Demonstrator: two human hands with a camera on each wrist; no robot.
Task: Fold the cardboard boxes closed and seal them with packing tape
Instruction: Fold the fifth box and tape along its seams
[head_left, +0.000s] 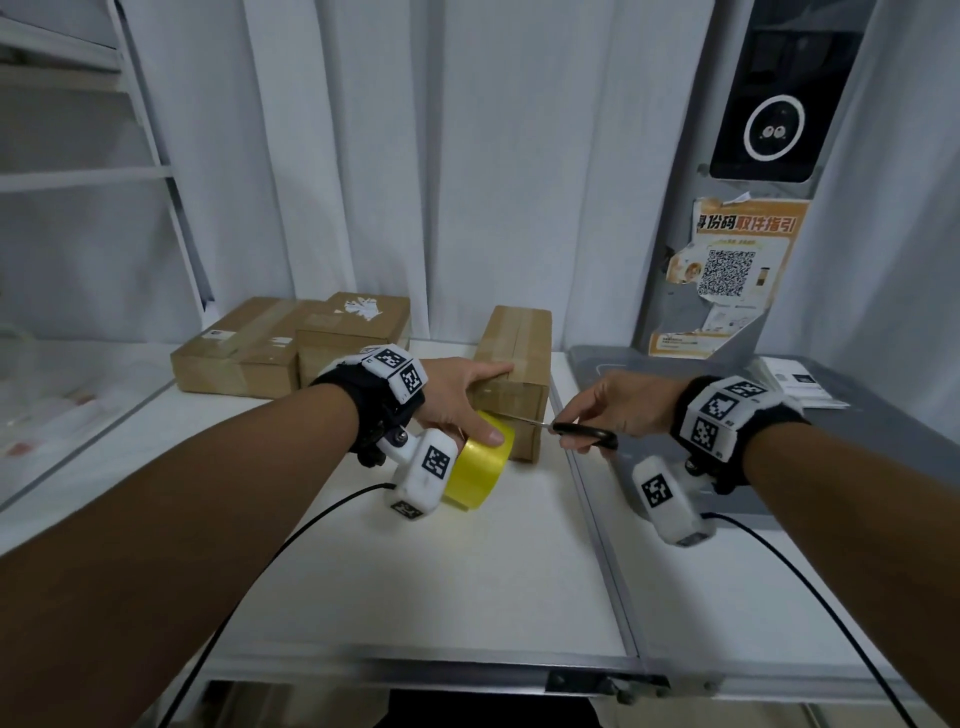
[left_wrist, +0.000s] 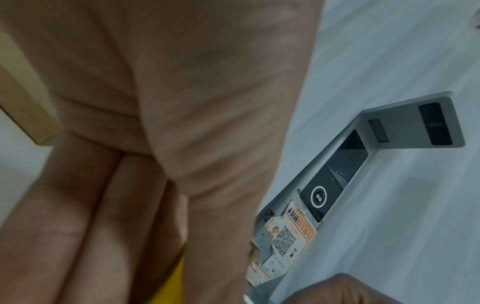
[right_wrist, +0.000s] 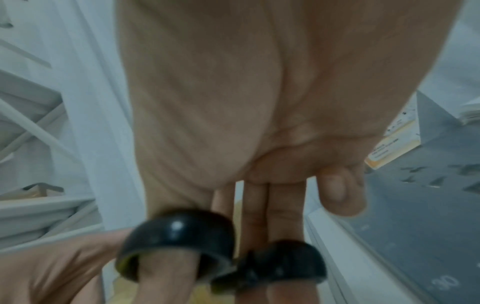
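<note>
1. I am cutting the tape: my right hand (head_left: 618, 402) is gripping black-handled scissors (head_left: 582, 435), fingers through the loops, blades pointing at the near face of the box (head_left: 511, 382), between it and the roll.
2. My left hand (head_left: 462, 397) is spanning both, fingers lying along the box's top edge, thumb pressing the yellow tape roll (head_left: 480, 462) just beside the box's near face.
3. The box is sitting closed near the table's (head_left: 441, 571) right edge, tape strip already along its top.
4. Next, I judge: snipping the strip close to the cardboard, blades clear of my thumb.
5. Room: other boxes (head_left: 291, 345) are crowding back-left, grey scale platform (head_left: 831, 467) on the right; open tabletop toward me.
</note>
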